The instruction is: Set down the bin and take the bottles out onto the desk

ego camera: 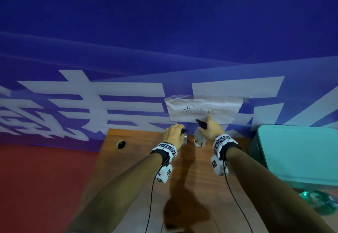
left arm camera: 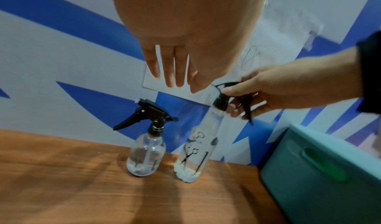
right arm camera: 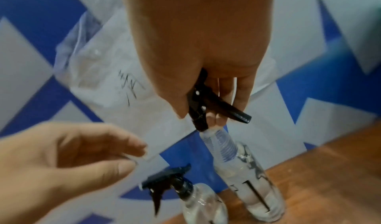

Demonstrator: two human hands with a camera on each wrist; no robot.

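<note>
You're gripping the black trigger head [right arm camera: 208,103] of the tall spray bottle [left arm camera: 195,154] with your right hand [ego camera: 212,129], fingers curled round the head and neck. That bottle is standing upright on the wooden table [ego camera: 197,187], at its back edge, right against the blue-and-white banner [ego camera: 109,104]. I can't tell if the base is bearing fully on the table.

Your left hand [ego camera: 172,133] is hovering over the short round spray bottle [left arm camera: 146,156], which is standing just left of the tall bottle. Fingers are straight and slightly apart, holding nothing.

My read: you're either placing or picking the tall bottle, and the left hand is mid-approach or mid-release on the short one. If you're lifting, go straight up; the grip is high on the head, so the body may swing.

Clearance, all relative to the tall bottle:
- Behind: the banner and a taped paper sheet [ego camera: 203,110], no room.
- Left: the short bottle is close, and its trigger is pointing away to the left.
- Right: teal bin [ego camera: 296,152] is sitting off the table edge, a modest gap.
- Toward you: open tabletop, your best route.
- Far left: a cable hole [ego camera: 121,144], well apart.
</note>
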